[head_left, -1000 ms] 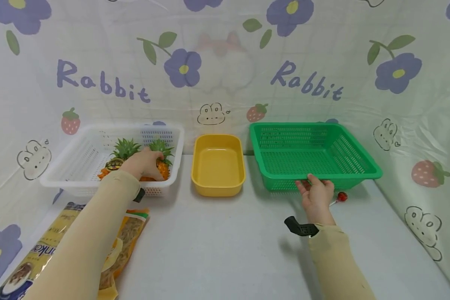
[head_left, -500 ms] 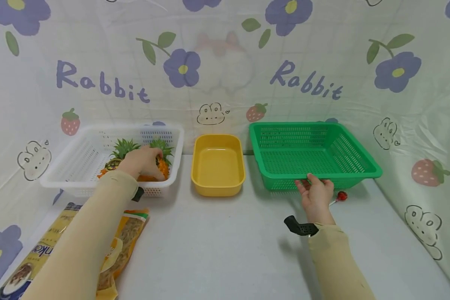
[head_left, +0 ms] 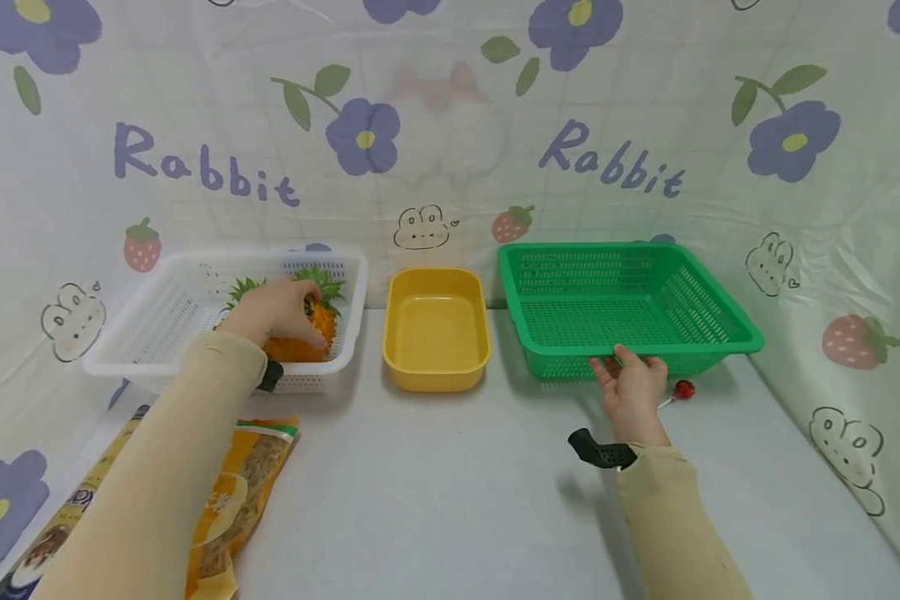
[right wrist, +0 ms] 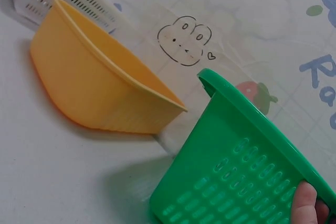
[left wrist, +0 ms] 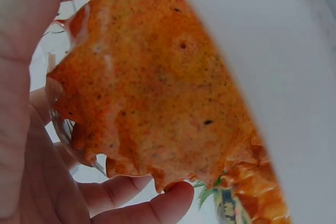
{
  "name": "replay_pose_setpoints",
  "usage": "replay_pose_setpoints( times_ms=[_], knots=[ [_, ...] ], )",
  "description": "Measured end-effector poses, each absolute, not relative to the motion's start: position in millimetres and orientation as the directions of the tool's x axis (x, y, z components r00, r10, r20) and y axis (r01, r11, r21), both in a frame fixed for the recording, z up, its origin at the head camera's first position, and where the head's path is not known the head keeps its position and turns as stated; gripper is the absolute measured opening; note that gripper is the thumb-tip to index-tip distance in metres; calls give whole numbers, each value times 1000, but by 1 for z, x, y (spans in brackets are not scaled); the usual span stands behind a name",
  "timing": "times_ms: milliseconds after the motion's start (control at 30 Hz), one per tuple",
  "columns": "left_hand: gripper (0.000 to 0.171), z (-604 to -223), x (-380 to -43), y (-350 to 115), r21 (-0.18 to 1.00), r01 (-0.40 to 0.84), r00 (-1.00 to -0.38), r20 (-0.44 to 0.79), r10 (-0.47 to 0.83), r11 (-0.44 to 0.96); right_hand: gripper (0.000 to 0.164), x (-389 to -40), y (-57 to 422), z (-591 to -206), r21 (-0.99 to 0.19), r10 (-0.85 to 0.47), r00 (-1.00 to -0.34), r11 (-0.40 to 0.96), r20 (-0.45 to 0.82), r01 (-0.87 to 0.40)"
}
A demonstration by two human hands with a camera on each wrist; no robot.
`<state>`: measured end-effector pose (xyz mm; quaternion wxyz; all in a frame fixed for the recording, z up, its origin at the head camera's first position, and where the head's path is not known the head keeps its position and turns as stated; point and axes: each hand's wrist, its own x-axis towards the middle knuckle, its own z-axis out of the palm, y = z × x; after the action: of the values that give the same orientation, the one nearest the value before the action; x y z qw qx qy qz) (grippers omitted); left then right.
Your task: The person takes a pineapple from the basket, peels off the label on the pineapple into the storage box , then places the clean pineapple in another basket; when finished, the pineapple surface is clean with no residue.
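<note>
My left hand (head_left: 273,312) reaches into the white basket (head_left: 150,329) and grips an orange pineapple (head_left: 322,335) with a green leafy crown. The left wrist view shows the spiky orange pineapple (left wrist: 152,87) close up, with my thumb and fingers curled round it. A second pineapple is mostly hidden behind the hand; its leaves (head_left: 244,290) show. On the other side, my right hand (head_left: 633,396) holds the front rim of the green basket (head_left: 570,354). In the right wrist view, fingertips (right wrist: 304,203) lie against that basket's wall just under the rim.
Between the two baskets stands a yellow tub (head_left: 437,379). A red lollipop (head_left: 684,389) lies by the green basket's front. Two food packages, an orange bag (head_left: 251,475) and a long gold pack (head_left: 52,537), lie at the near left, partly under the left arm.
My left hand has moved slightly up and left, and the pineapple in its grip has risen a little and tilted. The right hand stays at the green basket's rim.
</note>
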<state>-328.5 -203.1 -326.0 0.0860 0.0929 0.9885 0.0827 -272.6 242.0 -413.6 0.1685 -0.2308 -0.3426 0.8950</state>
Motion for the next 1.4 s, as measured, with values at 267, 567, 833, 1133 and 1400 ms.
replay_pose_setpoints(
  times_ms=[267,567,833,1133,1400],
  knots=[
    [73,-305,-329,-202,187,203,-973,-71,219,961,46,-273,245,-413,-685,460,-834,-714,-303,-145],
    [78,-276,-322,-187,142,297,-954,-2,300,944,45,-274,246,-414,-679,453,-836,-721,-311,-138],
    [75,-269,-298,-156,92,442,-897,73,436,893,47,-272,245,-415,-686,458,-834,-714,-307,-140],
    [72,-274,-257,-122,75,624,-779,133,613,778,43,-270,244,-414,-696,451,-843,-705,-292,-137],
    [72,-290,-222,-101,46,730,-678,166,716,681,35,-271,243,-413,-702,450,-847,-699,-281,-138]
  ],
)
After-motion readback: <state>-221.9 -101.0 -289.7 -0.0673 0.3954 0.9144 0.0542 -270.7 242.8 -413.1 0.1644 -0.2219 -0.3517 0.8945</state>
